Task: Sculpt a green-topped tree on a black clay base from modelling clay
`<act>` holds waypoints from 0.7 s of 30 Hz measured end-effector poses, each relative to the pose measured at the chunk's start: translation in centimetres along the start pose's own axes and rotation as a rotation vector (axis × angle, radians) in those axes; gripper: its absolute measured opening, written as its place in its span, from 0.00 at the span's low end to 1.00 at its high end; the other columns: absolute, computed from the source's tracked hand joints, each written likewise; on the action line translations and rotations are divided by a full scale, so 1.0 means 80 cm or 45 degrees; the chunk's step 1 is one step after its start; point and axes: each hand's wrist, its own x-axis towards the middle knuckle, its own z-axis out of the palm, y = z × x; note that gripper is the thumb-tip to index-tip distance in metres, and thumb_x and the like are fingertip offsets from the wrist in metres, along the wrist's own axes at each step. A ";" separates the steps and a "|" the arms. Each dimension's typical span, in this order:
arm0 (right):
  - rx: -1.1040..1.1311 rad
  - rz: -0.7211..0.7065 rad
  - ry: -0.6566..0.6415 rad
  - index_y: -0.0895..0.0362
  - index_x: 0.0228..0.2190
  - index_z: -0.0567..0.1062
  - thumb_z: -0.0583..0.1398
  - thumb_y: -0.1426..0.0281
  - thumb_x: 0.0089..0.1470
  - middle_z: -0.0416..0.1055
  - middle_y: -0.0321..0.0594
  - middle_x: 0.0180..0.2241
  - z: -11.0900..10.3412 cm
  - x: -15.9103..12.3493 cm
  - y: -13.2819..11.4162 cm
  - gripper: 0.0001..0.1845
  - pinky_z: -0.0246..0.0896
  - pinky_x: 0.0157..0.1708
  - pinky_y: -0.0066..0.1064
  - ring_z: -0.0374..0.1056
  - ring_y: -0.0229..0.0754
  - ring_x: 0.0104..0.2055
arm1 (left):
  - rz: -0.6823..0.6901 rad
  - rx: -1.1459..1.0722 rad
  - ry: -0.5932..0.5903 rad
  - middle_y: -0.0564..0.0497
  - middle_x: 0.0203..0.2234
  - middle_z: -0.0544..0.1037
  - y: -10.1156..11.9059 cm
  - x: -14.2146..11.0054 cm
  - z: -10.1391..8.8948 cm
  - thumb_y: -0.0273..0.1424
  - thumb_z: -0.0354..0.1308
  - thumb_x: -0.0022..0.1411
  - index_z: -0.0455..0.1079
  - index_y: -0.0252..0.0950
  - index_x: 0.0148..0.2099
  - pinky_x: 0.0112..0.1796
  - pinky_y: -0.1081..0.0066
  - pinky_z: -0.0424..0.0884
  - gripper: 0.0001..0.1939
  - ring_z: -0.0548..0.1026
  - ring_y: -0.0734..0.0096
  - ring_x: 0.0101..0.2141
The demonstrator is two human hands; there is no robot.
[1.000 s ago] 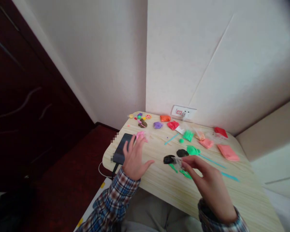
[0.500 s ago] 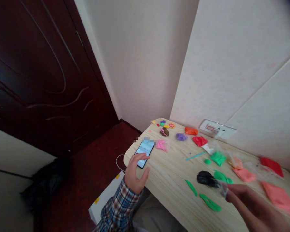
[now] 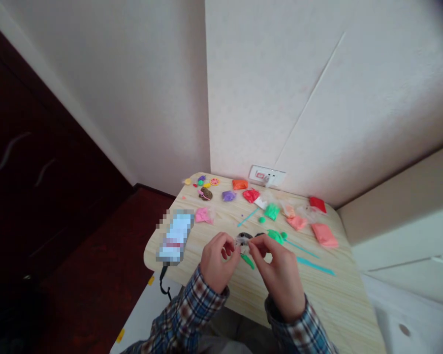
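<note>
Head view: Left hand and right hand, fingertips pinched nearly together, grip a clear-film packet of dark material above the tabletop; likely light, soft, slippery, best held by its edges.

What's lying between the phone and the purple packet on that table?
In the head view, a pink packet lies between the phone and the purple packet.

No text, number or brand can be read; the lit, slim rectangular phone shows only blurred blocks.
</note>
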 end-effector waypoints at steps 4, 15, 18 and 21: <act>-0.019 0.070 0.090 0.55 0.23 0.67 0.55 0.70 0.52 0.69 0.34 0.20 0.018 0.008 -0.001 0.07 0.57 0.25 0.27 0.65 0.37 0.23 | 0.100 0.189 0.014 0.56 0.18 0.61 -0.008 0.016 -0.011 0.24 0.49 0.53 0.56 0.37 0.22 0.24 0.74 0.58 0.09 0.63 0.74 0.21; 0.153 0.079 0.241 0.55 0.24 0.65 0.54 0.69 0.50 0.67 0.33 0.20 -0.005 -0.027 0.001 0.06 0.57 0.25 0.27 0.64 0.36 0.22 | 0.493 -0.186 -0.009 0.43 0.42 0.73 -0.005 -0.001 -0.007 0.27 0.60 0.53 0.68 0.35 0.41 0.43 0.64 0.67 0.11 0.69 0.61 0.45; 0.406 0.088 0.109 0.55 0.23 0.66 0.56 0.66 0.51 0.66 0.33 0.19 -0.021 -0.035 0.011 0.08 0.58 0.24 0.27 0.64 0.36 0.22 | 0.298 -0.651 -0.364 0.40 0.50 0.70 -0.018 -0.002 -0.001 0.30 0.68 0.46 0.65 0.37 0.53 0.44 0.64 0.70 0.30 0.68 0.57 0.51; 0.609 0.180 0.065 0.56 0.21 0.66 0.58 0.64 0.49 0.65 0.31 0.16 -0.029 -0.039 0.016 0.10 0.57 0.22 0.26 0.62 0.34 0.20 | 0.181 -0.864 -0.401 0.43 0.39 0.77 -0.026 -0.001 0.006 0.30 0.69 0.45 0.72 0.34 0.42 0.41 0.67 0.72 0.20 0.75 0.61 0.42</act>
